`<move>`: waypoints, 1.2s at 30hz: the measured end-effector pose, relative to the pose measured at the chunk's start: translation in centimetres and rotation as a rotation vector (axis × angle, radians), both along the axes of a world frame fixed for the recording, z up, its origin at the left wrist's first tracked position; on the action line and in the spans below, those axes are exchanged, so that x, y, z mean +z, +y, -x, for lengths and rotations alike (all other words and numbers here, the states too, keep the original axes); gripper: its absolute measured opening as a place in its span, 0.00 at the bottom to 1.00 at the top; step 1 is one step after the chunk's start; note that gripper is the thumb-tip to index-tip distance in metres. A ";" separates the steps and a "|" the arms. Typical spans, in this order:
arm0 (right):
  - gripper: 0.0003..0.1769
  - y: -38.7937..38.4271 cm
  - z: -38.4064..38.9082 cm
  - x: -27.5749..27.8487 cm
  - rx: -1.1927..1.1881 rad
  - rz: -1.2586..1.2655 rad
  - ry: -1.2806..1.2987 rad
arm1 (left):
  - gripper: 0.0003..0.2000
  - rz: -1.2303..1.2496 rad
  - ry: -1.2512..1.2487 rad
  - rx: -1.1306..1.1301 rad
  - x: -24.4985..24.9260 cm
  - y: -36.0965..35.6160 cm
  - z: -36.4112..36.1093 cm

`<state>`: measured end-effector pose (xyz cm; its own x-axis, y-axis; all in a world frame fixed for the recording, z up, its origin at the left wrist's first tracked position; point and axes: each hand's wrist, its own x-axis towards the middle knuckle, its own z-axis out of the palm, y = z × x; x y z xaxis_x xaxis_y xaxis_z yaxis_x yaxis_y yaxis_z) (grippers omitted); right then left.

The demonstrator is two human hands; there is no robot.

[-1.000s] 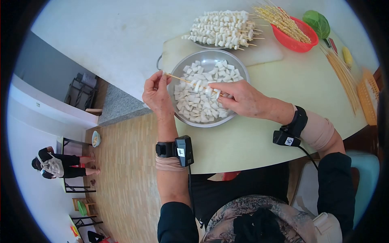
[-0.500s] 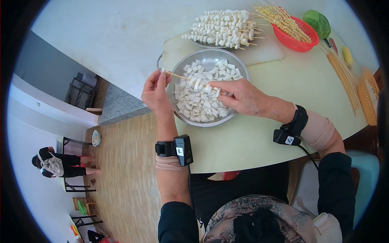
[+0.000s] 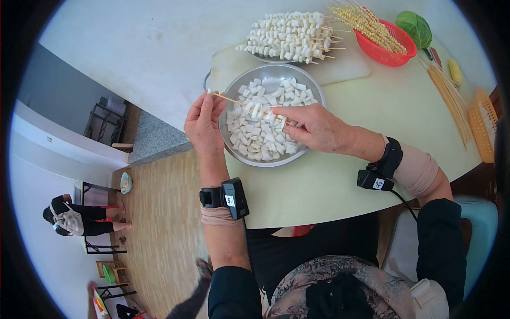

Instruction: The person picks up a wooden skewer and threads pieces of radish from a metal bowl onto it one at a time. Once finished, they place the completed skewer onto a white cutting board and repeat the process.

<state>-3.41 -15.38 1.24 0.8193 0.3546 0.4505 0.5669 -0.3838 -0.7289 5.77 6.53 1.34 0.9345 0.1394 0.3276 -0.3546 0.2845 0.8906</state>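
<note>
My left hand (image 3: 204, 119) pinches the tip end of a wooden skewer (image 3: 226, 98), above the left rim of a round metal bowl (image 3: 265, 161). White chunks (image 3: 255, 139) fill much of that bowl. Several white pieces are threaded on the skewer near its middle. Over the bowl's right side, my right hand (image 3: 311, 125) is closed on the skewer and its threaded pieces, thumb and fingers pressed around them. A small white piece (image 3: 210, 91) shows at the skewer's end by my left fingertips.
Loaded skewers (image 3: 292, 37) lie on a plate on a white cutting board (image 3: 348, 72). Beyond are a red basket (image 3: 385, 56) with corn skewers, a cabbage (image 3: 414, 29), bare sticks (image 3: 449, 98) and an orange basket (image 3: 482, 125). People stand at the far left and lower left.
Both hands stay on the skewer, with my left hand slightly further left. The threaded pieces sit a little closer to my right hand. A person's leg and an arm have appeared at the lower left.
</note>
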 end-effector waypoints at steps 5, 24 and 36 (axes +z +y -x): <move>0.20 0.0 -0.1 -0.2 0.016 0.002 -0.049 | 0.10 0.229 0.104 -0.126 0.3 0.2 0.2; 0.19 0.1 0.2 -0.2 -0.006 0.022 -0.124 | 0.07 0.302 0.220 -0.367 -0.9 -0.6 0.2; 0.20 0.0 -0.2 -0.2 -0.059 -0.038 0.010 | 0.08 0.163 0.180 -0.356 -0.4 -1.4 0.8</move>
